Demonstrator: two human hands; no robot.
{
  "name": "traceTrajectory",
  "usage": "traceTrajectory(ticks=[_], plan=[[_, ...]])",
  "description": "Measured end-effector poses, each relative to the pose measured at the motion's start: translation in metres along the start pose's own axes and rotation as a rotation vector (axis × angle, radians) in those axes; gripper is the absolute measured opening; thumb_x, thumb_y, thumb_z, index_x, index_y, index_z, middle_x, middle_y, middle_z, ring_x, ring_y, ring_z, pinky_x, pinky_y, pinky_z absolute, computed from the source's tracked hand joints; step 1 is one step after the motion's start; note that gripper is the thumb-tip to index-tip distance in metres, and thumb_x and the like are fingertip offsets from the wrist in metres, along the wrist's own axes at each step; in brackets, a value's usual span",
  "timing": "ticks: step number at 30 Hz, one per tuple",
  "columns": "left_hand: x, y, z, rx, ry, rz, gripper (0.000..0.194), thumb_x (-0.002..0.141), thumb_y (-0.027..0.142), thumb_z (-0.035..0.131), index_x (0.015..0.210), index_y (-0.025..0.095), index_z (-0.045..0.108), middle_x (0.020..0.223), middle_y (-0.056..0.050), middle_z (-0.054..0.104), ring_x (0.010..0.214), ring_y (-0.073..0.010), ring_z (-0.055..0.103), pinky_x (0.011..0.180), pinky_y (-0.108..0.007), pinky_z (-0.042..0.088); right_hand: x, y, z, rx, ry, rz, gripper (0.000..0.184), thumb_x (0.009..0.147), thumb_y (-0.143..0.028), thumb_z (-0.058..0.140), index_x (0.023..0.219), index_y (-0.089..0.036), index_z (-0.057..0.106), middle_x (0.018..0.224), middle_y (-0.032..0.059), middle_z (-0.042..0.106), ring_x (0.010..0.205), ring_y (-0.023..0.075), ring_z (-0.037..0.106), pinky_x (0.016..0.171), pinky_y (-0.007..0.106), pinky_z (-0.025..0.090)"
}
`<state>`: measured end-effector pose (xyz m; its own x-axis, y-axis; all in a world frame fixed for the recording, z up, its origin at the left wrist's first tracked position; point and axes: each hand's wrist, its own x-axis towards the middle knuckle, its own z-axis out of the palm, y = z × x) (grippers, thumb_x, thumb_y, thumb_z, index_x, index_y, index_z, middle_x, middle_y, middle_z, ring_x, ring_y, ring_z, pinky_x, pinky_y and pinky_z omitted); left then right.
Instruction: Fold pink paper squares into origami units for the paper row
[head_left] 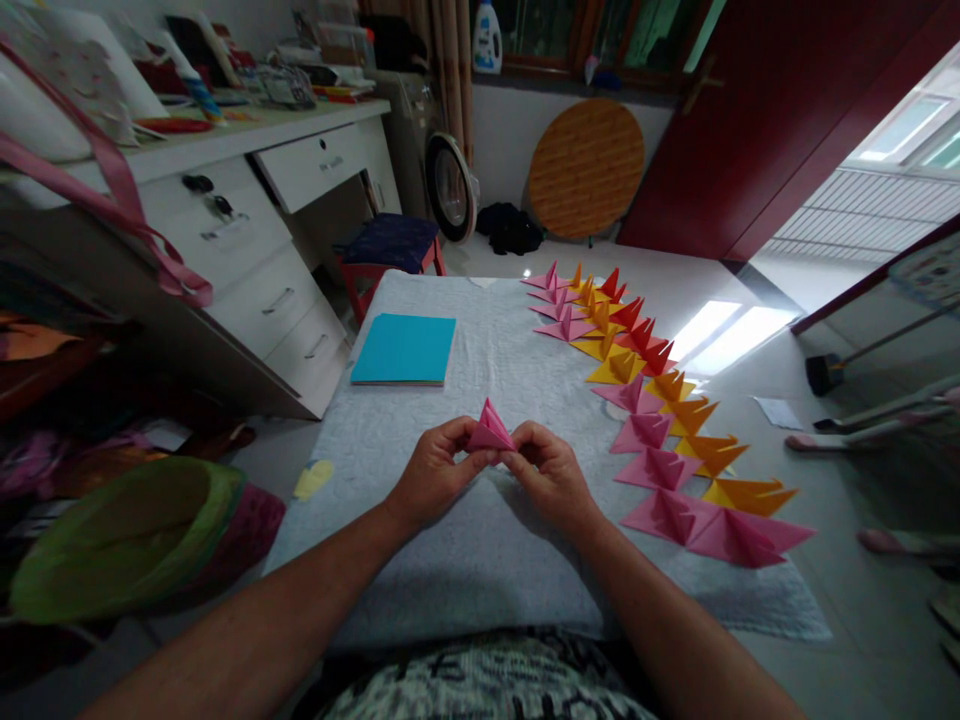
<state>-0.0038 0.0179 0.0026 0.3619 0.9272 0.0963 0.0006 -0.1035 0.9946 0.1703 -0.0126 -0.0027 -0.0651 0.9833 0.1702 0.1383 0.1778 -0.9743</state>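
Note:
Between my two hands is a small folded piece of pink origami paper [490, 430], its point turned up and away from me. My left hand [442, 468] pinches its left side with thumb and forefinger. On the right, my right hand [550, 470] pinches the lower right corner the same way. The thumbs meet near its bottom edge, just above the cloth-covered table [420, 570]. Ahead and to the left lies a stack of square paper [405, 350] with a blue sheet on top. Folded paper cranes [651, 470] in pink, yellow and red stand in rows at the right.
A green-lined waste bin [127, 530] stands on the floor at the left. Beyond the table are a stool [390, 243], a washing machine with its door [451, 188] swung out, and a round wooden board [586, 168] against the wall. White drawers [247, 270] line the left.

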Motion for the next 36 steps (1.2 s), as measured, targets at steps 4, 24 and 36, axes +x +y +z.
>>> traceTrajectory(ticks=[4,24,36], plan=[[-0.0007,-0.0004,-0.0007,-0.027,0.005,-0.021,0.014,0.079,0.028,0.077,0.082,0.015,0.071,0.078,-0.003,0.072,0.075,-0.0167,0.065,0.075,-0.028,0.051,0.0001,-0.0004,0.0005,0.066,-0.011,0.015,0.021,0.085,-0.038,0.067,0.078,-0.02,0.058,0.063,-0.0036,0.056,0.055,0.01,0.047,0.053,0.023,0.036],[0.0016,-0.0034,0.0031,-0.347,-0.027,-0.012,0.047,0.079,0.018,0.079,0.111,0.024,0.046,0.086,0.004,0.072,0.077,-0.0123,0.067,0.077,-0.024,0.051,-0.0012,0.0047,-0.0003,0.041,0.019,-0.076,0.011,0.086,-0.027,0.066,0.086,-0.022,0.057,0.069,-0.0044,0.05,0.06,0.0107,0.046,0.056,0.024,0.037],[0.0003,-0.0022,-0.0021,0.289,-0.016,0.462,0.015,0.087,0.016,0.069,0.1,0.022,0.066,0.107,-0.004,0.06,0.098,-0.0165,0.061,0.087,-0.028,0.049,-0.0008,0.003,-0.0014,-0.134,0.053,-0.34,0.018,0.087,-0.007,0.053,0.091,-0.022,0.061,0.088,0.0015,0.059,0.075,0.013,0.058,0.064,0.025,0.045]])
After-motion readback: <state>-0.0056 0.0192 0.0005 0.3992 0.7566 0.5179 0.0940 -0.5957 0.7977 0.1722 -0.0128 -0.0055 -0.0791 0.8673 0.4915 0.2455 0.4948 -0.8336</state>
